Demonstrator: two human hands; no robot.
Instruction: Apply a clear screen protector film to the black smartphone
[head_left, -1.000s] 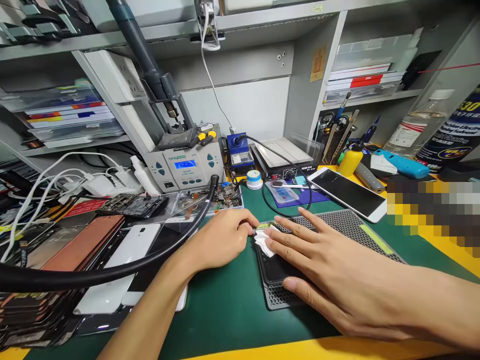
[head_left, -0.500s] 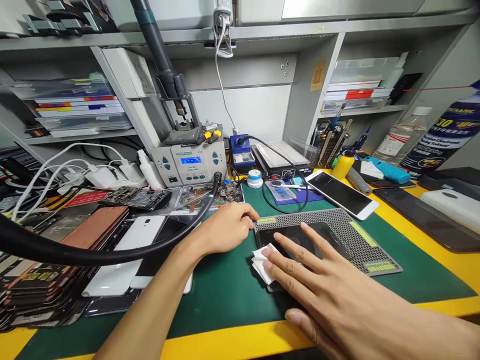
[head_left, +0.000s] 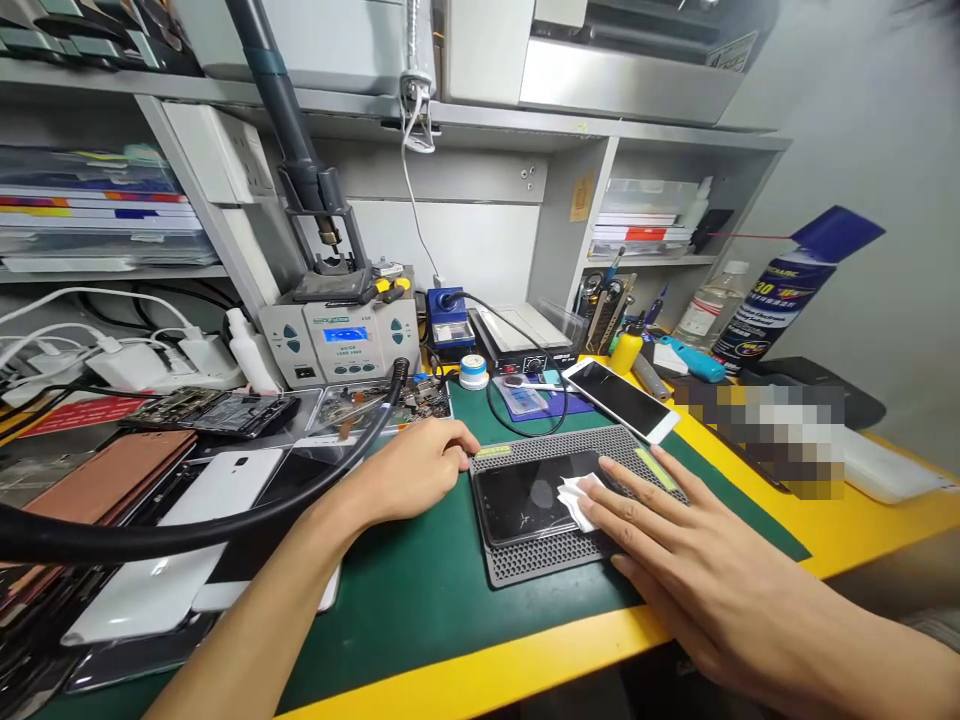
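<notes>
A dark phone screen lies face up on a grey perforated mat, with smudges and a pale round mark on its glass. My right hand stretches over its right part, fingers extended, pressing a folded white tissue onto the glass under the fingertips. The hand hides the screen's right end. At the mat's far left corner, my left hand rests with fingers curled, gripping the corner between thumb and index finger.
A black hose arches across the left over stacked phone parts. Behind stand a grey rework station, a small round jar and a white phone. A spray can stands at the right.
My right hand has slid the tissue rightward across the screen, uncovering its left part. My left hand stays at the mat's corner. The camera view has shifted to the right.
</notes>
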